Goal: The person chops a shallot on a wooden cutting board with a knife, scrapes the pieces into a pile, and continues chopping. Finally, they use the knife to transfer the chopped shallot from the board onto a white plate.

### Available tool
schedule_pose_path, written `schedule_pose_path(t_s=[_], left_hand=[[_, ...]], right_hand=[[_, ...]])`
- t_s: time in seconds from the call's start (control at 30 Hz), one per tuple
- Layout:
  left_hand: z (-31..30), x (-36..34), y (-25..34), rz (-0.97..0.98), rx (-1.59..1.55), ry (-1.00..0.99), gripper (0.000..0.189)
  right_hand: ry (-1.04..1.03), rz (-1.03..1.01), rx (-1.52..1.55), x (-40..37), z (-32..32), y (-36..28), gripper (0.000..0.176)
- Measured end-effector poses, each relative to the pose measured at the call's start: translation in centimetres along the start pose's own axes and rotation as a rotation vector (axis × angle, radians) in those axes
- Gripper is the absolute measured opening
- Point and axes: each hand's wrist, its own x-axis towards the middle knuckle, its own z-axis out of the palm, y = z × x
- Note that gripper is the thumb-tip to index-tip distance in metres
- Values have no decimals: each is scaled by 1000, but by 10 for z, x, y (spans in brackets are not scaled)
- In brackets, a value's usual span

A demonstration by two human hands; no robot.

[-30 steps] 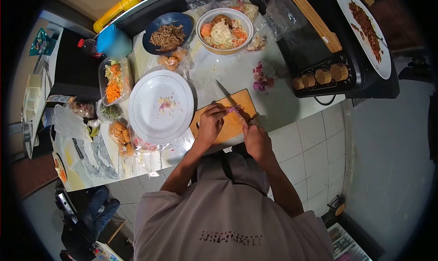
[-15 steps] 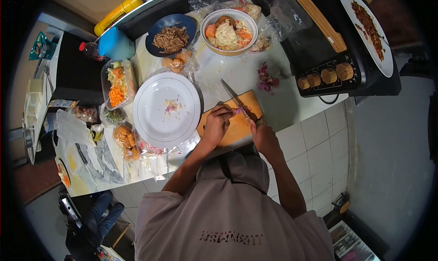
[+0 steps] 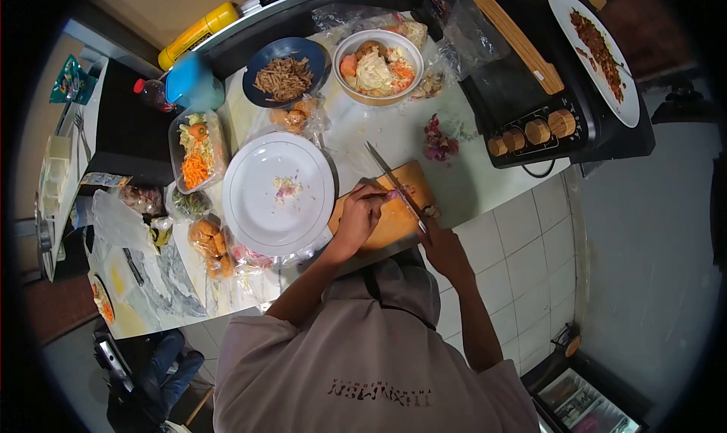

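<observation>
Counter: board lies at the near edge. Left hand: fingers pinched on the onion, over the board. Right hand: closed around the knife. Positions nearly unchanged from half a second ago; cutting appears unfinished.

Looking forward and steeply down from the person's head, close above the shirt, with left hand and right hand near mid-view; wide enough to take in counter, stove and floor.
</observation>
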Motion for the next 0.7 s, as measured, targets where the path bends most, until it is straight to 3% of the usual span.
schedule_pose_path(t_s=[0.2, 0.4, 0.47, 0.5, 0.53, 0.6, 0.7], left_hand=[[4, -2, 7, 3, 56, 76, 29], [14, -1, 9, -63, 104, 148, 24], [16, -2, 12, -68, 118, 190, 25], [15, -2, 10, -70, 119, 175, 25], [14, -2, 10, -75, 122, 154, 26], [12, -2, 15, -70, 112, 144, 27], [16, -3, 22, -167, 127, 169, 25]], right_hand=[[46, 40, -101, 1, 29, 5, 29], [120, -133, -150, 4, 42, 19, 34], [412, -349, -458, 6, 64, 38, 33], [546, -448, -413, 6, 65, 42, 31], [550, -463, -405, 9, 52, 31, 31], [115, -152, -222, 6, 24, 14, 30], [122, -200, -163, 10, 13, 21, 28]])
